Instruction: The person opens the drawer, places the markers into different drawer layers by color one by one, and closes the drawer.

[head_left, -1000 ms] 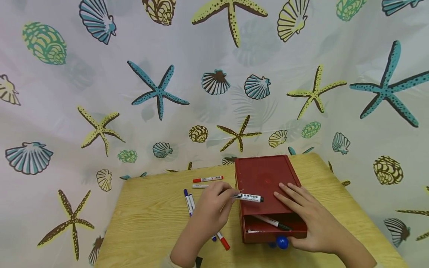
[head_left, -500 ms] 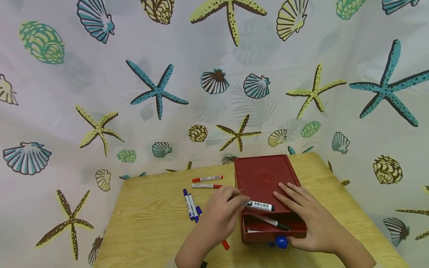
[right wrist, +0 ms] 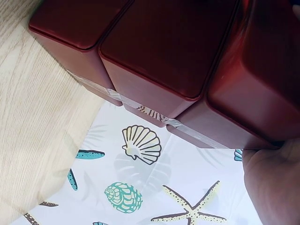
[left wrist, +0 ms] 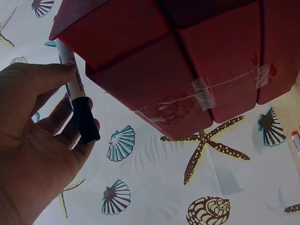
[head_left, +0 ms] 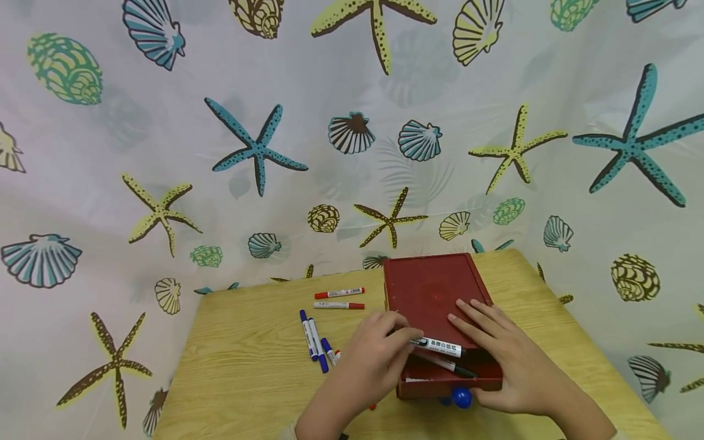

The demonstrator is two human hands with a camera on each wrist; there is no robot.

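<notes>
We see the slim, cylindrical whiteboard marker (head_left: 441,348) pinched in the left hand (head_left: 379,348), over the part-open drawer (head_left: 423,390) of a smooth maroon box (head_left: 426,287). The right hand (head_left: 508,354) spreads straight fingers across its flat top. A wood-grained table (head_left: 247,354) lies beneath.

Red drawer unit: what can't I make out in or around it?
Head view: the back of the open drawer, hidden under the top of the drawer unit.
Left wrist view: far end of the held marker, behind the unit.
Right wrist view: most of the right hand, cut off by the right edge.
</notes>
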